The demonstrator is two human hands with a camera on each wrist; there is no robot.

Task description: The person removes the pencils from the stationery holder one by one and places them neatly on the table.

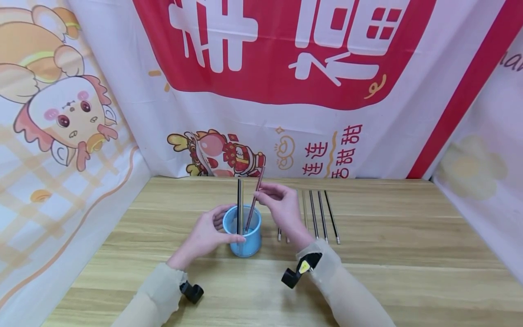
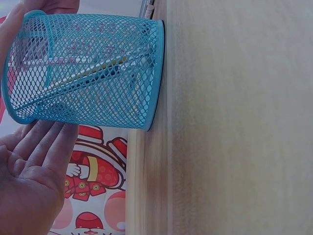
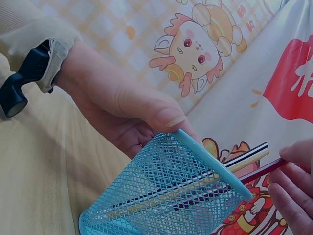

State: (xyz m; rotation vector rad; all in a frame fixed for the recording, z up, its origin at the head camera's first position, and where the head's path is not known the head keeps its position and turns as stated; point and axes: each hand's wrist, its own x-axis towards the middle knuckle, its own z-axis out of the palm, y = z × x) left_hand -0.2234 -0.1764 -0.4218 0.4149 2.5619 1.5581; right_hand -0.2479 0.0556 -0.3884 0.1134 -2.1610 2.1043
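A light blue mesh pencil cup [image 1: 247,246] stands on the table, and my left hand [image 1: 209,230] holds it with thumb and fingers around its rim. Inside lean a black striped pencil [image 3: 250,153] and a yellowish one [image 3: 255,160]. My right hand [image 1: 283,208] pinches a dark red pencil [image 3: 260,172] near its upper end. That pencil's lower part is inside the cup, slanting up to the right. Through the mesh in the left wrist view, the cup [image 2: 93,73] shows the slanted pencils.
Right of the cup, several pencils lie side by side, among them a black pencil [image 1: 332,217] and a light wood-coloured pencil [image 1: 304,206]. Others are partly hidden behind my right hand. Printed cloth [image 1: 392,136] hangs behind the wooden table [image 1: 392,290] and along both sides.
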